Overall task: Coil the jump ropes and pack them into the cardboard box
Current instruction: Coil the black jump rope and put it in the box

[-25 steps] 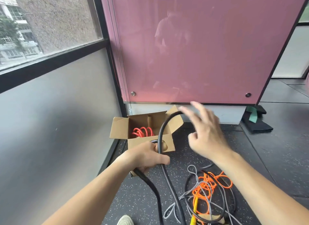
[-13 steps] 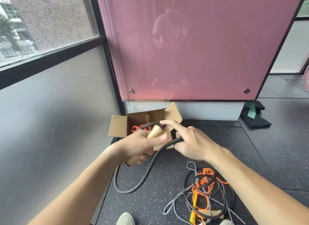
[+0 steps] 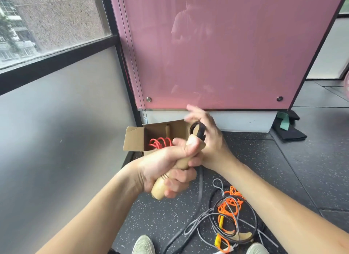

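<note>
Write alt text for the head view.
A person's left hand grips a wooden jump-rope handle; the right hand meets a black rope loop at its top. Behind, an open cardboard box holds a red rope; tangled ropes lie on the floor.

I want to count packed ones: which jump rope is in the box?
The red rope, coiled inside the cardboard box; the orange rope and grey rope lie on the floor.

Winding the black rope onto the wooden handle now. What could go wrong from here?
The black rope trails into the floor tangle with the orange rope and grey rope; pulling may drag or knot them.
The loop atop the wooden handle in the left hand looks loose and could slip off.
The cardboard box already holds a red rope; space may be tight.
</note>
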`<state>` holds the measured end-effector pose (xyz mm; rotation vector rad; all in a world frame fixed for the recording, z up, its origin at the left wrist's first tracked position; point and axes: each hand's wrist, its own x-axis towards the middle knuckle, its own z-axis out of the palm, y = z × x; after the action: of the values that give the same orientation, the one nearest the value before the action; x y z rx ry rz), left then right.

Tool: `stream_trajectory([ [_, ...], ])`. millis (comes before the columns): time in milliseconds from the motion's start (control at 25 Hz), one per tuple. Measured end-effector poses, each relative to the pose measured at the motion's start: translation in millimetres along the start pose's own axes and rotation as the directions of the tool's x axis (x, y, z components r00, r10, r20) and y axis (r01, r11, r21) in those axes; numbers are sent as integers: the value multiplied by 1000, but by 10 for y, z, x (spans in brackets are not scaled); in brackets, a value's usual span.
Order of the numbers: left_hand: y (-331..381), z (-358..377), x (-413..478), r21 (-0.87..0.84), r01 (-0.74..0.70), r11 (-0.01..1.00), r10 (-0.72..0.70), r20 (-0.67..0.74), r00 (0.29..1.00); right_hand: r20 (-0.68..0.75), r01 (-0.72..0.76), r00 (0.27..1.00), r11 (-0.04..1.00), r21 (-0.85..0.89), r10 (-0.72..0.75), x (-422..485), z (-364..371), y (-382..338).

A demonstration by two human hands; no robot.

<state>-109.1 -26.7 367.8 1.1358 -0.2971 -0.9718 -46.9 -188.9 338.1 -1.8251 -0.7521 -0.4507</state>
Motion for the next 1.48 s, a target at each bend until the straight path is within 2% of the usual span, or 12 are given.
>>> stream_trajectory([
  [120,9,60,21,-126,-229,965,209,-152,966,101,-273,958,961,36,268,-48,74,18],
  [200,54,103,118,-210,-477,854,389,-352,851,310,-489,832,872,19,459,-209,211,-26],
  [320,212,-102,176,-33,-794,607,575,-672,467,569,-708,579,706,-3,584,-470,460,-238],
  [440,173,-505,76,578,-500,645,728,-664,173,503,-564,660,811,-159,558,-512,519,-345],
  [600,-31,-492,196,866,224,447,776,-499,386,413,-168,798,821,-546,439,-434,271,-428],
  [720,-63,-382,211,758,492,428,498,-652,572,188,-33,954,705,-708,234,-271,-29,-391],
  [840,-140,-186,155,569,415,710,-41,-555,831,-6,-86,993,699,-710,116,-100,-308,-205],
  [960,-108,-22,170,263,220,940,-159,-232,960,-88,-123,992,740,-661,87,-9,-466,-33],
  [1120,-106,181,240,260,97,961,-72,-104,992,-138,-180,982,833,-523,125,31,-489,118],
  [1280,16,235,188,-33,-292,956,286,-132,949,-71,-493,856,767,-410,512,-97,-322,209],
  [1360,157,232,160,-95,-524,847,461,-362,811,125,-546,766,742,-390,630,-254,-98,142],
  [1480,291,67,155,14,-766,642,560,-692,456,403,-548,655,769,-330,639,-470,275,-146],
])
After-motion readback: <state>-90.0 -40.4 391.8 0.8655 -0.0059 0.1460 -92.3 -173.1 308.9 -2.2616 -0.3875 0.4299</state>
